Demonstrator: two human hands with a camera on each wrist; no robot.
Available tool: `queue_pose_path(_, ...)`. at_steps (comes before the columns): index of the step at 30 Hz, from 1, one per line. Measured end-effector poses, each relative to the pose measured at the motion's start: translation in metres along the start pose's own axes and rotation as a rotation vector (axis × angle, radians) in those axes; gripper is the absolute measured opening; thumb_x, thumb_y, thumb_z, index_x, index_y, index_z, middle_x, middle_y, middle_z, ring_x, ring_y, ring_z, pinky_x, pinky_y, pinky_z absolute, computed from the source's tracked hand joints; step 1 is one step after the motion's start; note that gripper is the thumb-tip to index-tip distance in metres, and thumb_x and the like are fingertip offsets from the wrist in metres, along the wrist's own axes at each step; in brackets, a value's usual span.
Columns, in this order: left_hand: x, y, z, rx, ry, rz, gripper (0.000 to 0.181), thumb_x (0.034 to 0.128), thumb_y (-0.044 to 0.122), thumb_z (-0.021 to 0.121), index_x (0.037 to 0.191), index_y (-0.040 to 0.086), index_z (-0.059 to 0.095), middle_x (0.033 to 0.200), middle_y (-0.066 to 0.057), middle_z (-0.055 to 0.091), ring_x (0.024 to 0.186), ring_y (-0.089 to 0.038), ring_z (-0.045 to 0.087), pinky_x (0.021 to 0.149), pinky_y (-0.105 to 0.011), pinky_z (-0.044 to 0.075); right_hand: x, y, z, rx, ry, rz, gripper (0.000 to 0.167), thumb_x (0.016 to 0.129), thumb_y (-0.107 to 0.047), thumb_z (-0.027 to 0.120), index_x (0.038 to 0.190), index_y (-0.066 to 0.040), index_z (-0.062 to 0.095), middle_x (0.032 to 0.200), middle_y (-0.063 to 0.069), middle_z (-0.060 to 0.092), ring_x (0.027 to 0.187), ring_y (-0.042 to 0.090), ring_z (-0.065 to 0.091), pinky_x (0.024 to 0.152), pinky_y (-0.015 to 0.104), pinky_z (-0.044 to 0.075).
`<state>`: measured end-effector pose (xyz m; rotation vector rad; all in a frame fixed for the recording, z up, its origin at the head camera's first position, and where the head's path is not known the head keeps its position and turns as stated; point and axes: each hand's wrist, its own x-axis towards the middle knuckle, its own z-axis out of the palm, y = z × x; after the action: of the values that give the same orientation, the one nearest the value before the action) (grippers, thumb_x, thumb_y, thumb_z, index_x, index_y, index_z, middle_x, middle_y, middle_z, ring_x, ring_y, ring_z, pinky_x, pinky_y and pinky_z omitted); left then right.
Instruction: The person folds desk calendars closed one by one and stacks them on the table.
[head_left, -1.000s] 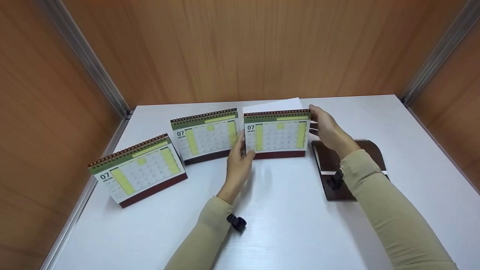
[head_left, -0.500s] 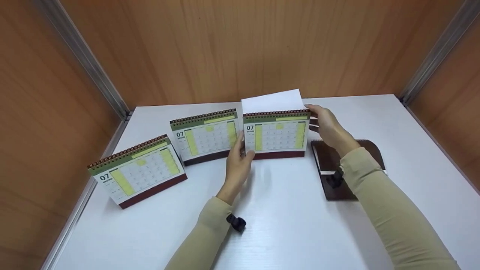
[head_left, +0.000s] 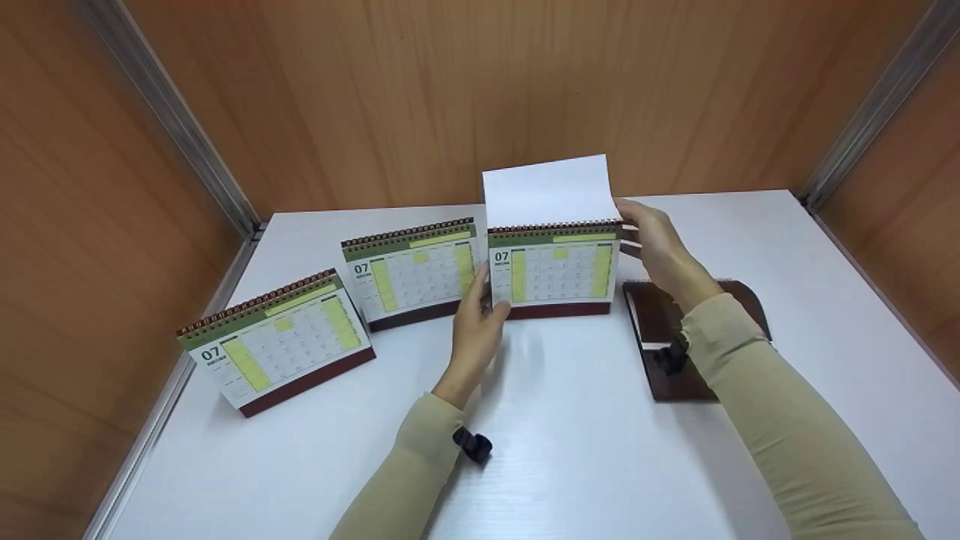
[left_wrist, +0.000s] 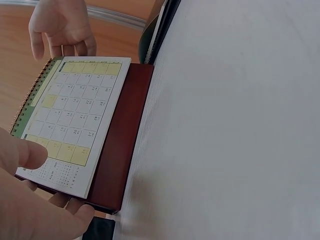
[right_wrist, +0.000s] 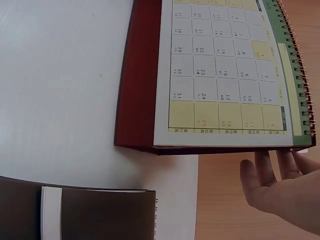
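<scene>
A desk calendar (head_left: 559,271) showing 07 stands upright, with a white page (head_left: 549,193) raised above and behind its spiral. My left hand (head_left: 475,341) grips the calendar's lower left edge; in the left wrist view its thumb (left_wrist: 34,154) lies over the front and the other fingers are at the side edge. My right hand (head_left: 658,247) is at the top right corner, its fingers partly hidden behind the calendar. From the right wrist view, the right hand (right_wrist: 285,187) has bent fingers reaching behind the edge; their contact with the page is hidden.
Two similar calendars stand to the left, one close by (head_left: 412,276) and one farther forward (head_left: 277,343). A dark brown notebook (head_left: 675,382) with a white band lies under the right forearm. Wooden panels (head_left: 480,90) enclose the white table (head_left: 555,465).
The white page behind the spiral has risen from nearly flat to well above the calendar, and my right hand has shifted slightly upward. My left hand and the other calendars have stayed put.
</scene>
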<state>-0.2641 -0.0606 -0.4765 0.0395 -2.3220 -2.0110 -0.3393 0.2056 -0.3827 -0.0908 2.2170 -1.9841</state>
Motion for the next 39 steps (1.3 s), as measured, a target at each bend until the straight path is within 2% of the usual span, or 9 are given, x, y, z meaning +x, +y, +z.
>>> queue_pose_path(6, 0.000, 0.000, 0.000, 0.002, 0.006, 0.011, 0.073, 0.1039, 0.008, 0.058, 0.169, 0.025, 0.030, 0.165, -0.009, 0.045, 0.152, -0.025, 0.043, 0.126, -0.037, 0.036, -0.001, -0.003, -0.001, -0.021, 0.024, -0.027, 0.058, 0.114, -0.037, 0.036, 0.167, -0.014, 0.034, 0.155, 0.017, 0.050, 0.135, 0.025, 0.055, 0.126, 0.048, 0.035)
queue_pose_path(10, -0.001, 0.001, 0.000, 0.003, -0.003, 0.008, 0.074, 0.1041, 0.008, 0.058, 0.170, 0.025, 0.029, 0.165, -0.008, 0.045, 0.152, -0.024, 0.043, 0.125, -0.037, 0.036, -0.001, -0.004, -0.003, -0.019, 0.050, -0.038, 0.056, 0.114, -0.032, 0.039, 0.167, -0.012, 0.035, 0.156, 0.016, 0.051, 0.136, 0.025, 0.056, 0.125, 0.047, 0.036)
queue_pose_path(17, 0.001, 0.001, -0.001, 0.014, -0.006, 0.005, 0.073, 0.1044, 0.009, 0.056, 0.170, 0.025, 0.029, 0.166, -0.008, 0.043, 0.153, -0.024, 0.042, 0.125, -0.036, 0.036, -0.001, -0.008, -0.003, -0.063, 0.095, -0.061, 0.052, 0.114, -0.024, 0.041, 0.165, -0.013, 0.040, 0.153, 0.014, 0.055, 0.130, 0.023, 0.058, 0.122, 0.044, 0.041)
queue_pose_path(26, -0.001, 0.003, -0.001, 0.027, 0.001, -0.017, 0.073, 0.1038, 0.011, 0.057, 0.169, 0.029, 0.030, 0.165, -0.008, 0.044, 0.152, -0.023, 0.043, 0.125, -0.036, 0.037, -0.006, -0.014, -0.005, -0.141, 0.121, -0.101, 0.052, 0.113, -0.023, 0.046, 0.163, -0.011, 0.043, 0.156, 0.014, 0.053, 0.141, 0.031, 0.053, 0.121, 0.046, 0.042)
queue_pose_path(34, 0.000, 0.002, -0.001, 0.026, 0.009, -0.012, 0.072, 0.1039, 0.010, 0.058, 0.168, 0.030, 0.032, 0.165, -0.009, 0.044, 0.151, -0.025, 0.044, 0.124, -0.037, 0.038, -0.010, -0.014, -0.006, -0.259, 0.181, -0.159, 0.050, 0.112, -0.020, 0.048, 0.160, -0.009, 0.048, 0.154, 0.011, 0.056, 0.135, 0.023, 0.056, 0.116, 0.043, 0.047)
queue_pose_path(39, 0.000, 0.002, -0.002, 0.028, 0.010, -0.015, 0.073, 0.1039, 0.011, 0.058, 0.168, 0.031, 0.032, 0.165, -0.009, 0.045, 0.150, -0.024, 0.046, 0.123, -0.038, 0.040, -0.013, -0.014, -0.008, -0.322, 0.217, -0.204, 0.048, 0.110, -0.018, 0.051, 0.156, -0.008, 0.053, 0.146, 0.012, 0.061, 0.126, 0.022, 0.059, 0.111, 0.038, 0.050)
